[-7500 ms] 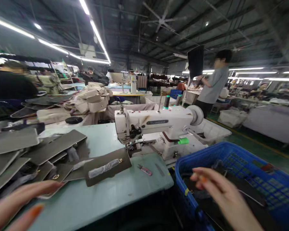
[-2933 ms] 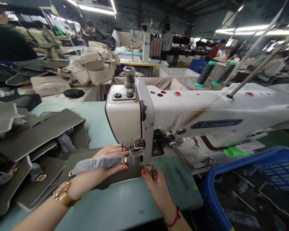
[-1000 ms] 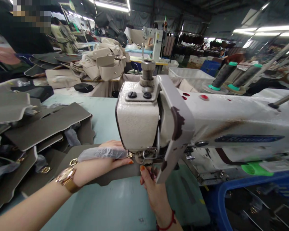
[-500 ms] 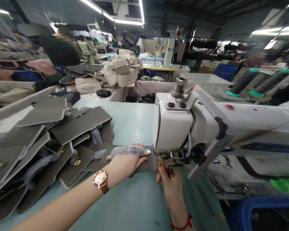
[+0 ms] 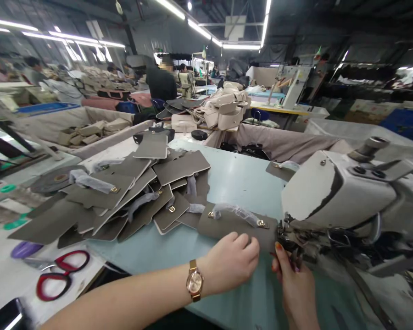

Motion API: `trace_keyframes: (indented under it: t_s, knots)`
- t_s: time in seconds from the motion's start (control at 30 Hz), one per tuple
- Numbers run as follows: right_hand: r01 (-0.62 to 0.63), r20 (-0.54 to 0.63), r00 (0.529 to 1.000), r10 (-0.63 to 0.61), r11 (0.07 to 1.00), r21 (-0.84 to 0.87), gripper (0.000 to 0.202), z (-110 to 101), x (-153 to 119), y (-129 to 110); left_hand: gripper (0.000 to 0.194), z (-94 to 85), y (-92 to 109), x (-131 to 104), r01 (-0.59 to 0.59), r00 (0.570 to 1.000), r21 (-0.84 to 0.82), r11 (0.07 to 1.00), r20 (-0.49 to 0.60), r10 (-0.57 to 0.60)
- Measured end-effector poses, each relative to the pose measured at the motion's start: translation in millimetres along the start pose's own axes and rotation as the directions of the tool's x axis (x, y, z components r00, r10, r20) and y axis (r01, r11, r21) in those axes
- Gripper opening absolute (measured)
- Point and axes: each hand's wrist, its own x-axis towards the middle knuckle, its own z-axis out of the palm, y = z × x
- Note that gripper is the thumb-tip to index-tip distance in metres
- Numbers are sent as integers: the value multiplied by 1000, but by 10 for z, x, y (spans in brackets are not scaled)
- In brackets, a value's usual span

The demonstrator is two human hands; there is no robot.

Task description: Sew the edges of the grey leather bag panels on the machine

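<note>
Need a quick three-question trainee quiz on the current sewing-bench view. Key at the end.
1. How many gold fittings show on the grey panel nearest the left hand?
2. True or false: the red-handled scissors lie apart from both hands.
3. Which is the right hand closest to?
A) the wristwatch
B) the scissors
C) the sewing machine

Key: 1. Two. 2. True. 3. C.
</note>
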Motion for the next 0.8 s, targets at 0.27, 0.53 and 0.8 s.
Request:
trace_keyframes:
  t_s: [0.27,0.53,0.8]
  knots:
    - [12,-11,1000,-12,1000,1,56,4,-13,-3,17,285,153,-119,32,998,-262,965,55,-18]
    - [9,43,999,-10,999,31,53,15,32,143,37,723,280,-118,336,885,-909,246,216,-412]
    - [-7,6,1000,7,999,37,52,69,-19,86,53,1037,515,387,90,694,-829,-551,449,-563]
